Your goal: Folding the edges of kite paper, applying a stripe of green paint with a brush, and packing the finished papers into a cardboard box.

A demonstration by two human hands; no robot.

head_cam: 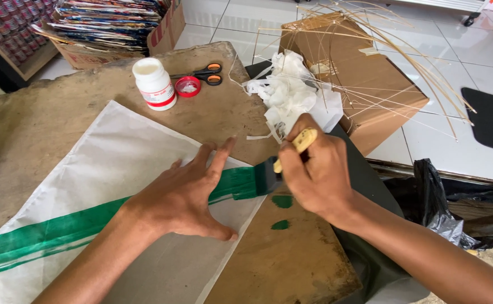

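Gripping: right hand (313,173) closed around paintbrush (284,159) by its pale wooden handle.
Brush axis: slanted, handle up toward the far right, dark bristles down-left, touching the paper's right edge.
Left hand (187,194): open, fingers spread, pressing flat on white paper sheet (100,169).
Green stripe (89,225): runs lengthwise from lower left to the bristles.
Nearby: white bottle (154,83), scissors (204,73) on brown tabletop (32,124).

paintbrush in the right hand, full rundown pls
The paintbrush is flat, with a pale wooden handle and dark bristles wet with green paint. The right hand grips the handle, which sticks up past the knuckles. The bristles rest at the right end of a green stripe on the white sheet, near that sheet's edge. The left hand lies flat on the sheet beside it.
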